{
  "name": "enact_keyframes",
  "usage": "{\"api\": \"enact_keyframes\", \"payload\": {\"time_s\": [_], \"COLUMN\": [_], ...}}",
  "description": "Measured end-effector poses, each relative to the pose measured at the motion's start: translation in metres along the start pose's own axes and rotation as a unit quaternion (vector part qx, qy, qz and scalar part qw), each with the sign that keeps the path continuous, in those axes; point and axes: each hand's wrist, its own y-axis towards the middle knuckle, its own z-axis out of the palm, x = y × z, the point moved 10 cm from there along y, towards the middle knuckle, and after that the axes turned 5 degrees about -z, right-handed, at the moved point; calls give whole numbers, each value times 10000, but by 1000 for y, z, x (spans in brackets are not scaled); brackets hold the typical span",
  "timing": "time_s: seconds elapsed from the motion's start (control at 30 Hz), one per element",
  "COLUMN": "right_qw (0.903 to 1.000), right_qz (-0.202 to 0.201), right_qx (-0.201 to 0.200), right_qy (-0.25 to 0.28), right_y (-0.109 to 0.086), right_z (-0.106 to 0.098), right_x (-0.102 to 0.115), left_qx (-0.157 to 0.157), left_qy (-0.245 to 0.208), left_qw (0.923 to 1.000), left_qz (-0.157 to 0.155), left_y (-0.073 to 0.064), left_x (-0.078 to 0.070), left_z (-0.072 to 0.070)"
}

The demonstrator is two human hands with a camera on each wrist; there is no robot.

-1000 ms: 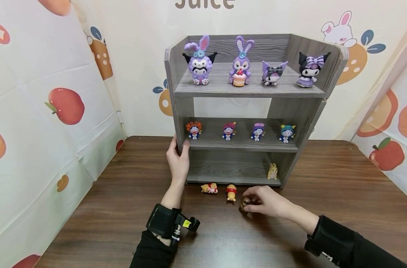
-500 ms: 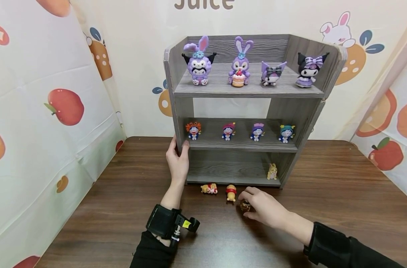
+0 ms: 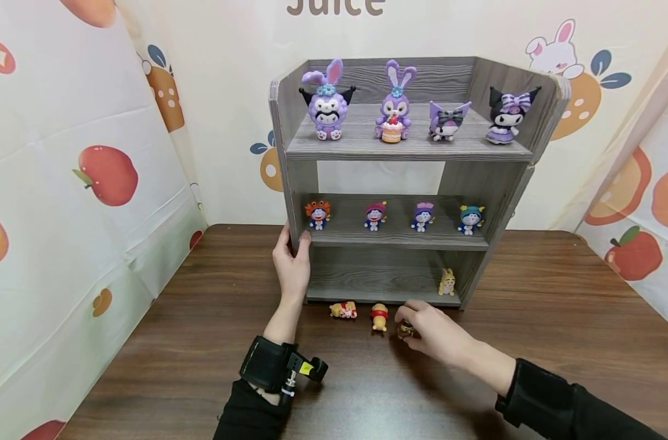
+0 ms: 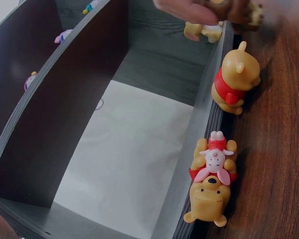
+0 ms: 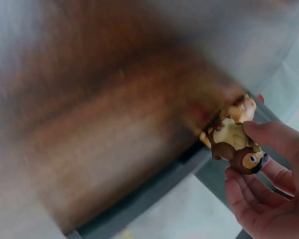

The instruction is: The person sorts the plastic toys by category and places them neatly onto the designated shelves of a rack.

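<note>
My left hand [image 3: 293,269] grips the left side panel of a grey wooden display shelf [image 3: 407,151], thumb in front. In front of the shelf, my right hand [image 3: 440,336] pinches a brown owl figurine [image 5: 234,142] between thumb and fingers. The right wrist view shows the owl's cream belly and one eye. Just left of it, a Winnie-the-Pooh figurine [image 3: 379,319] in a red shirt lies face down on the table. Farther left, another Pooh figurine [image 4: 209,199] hugging a pink Piglet lies on its back. A yellow rabbit figurine [image 3: 447,282] stands at the bottom shelf's right end.
Purple figurines, one a bunny holding a cake [image 3: 393,116], stand along the top shelf. Several small blue figurines in colourful hats, such as the crab-hatted one [image 3: 318,214], line the middle shelf. The brown table [image 3: 201,342] meets fruit-printed curtains [image 3: 91,244].
The right hand's fingers shift around the owl, turning it, and the hand rises slightly. My left hand keeps its grip on the shelf; the other figurines have not moved.
</note>
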Motion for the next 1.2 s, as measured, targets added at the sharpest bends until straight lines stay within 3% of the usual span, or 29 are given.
{"api": "enact_keyframes", "payload": {"time_s": [0.5, 0.77, 1.2], "right_qw": [9993, 9983, 9925], "right_qz": [306, 517, 1154], "right_qx": [-171, -132, 322], "right_qy": [-115, -233, -232], "right_y": [20, 29, 35], "right_z": [-26, -23, -10], "right_x": [-34, -59, -89], "left_qx": [-27, 19, -1], "left_qy": [117, 107, 134], "left_qw": [9999, 9999, 9999], "left_qz": [44, -38, -88], "left_y": [0, 0, 0], "left_x": [-1, 0, 1], "left_z": [0, 1, 0]}}
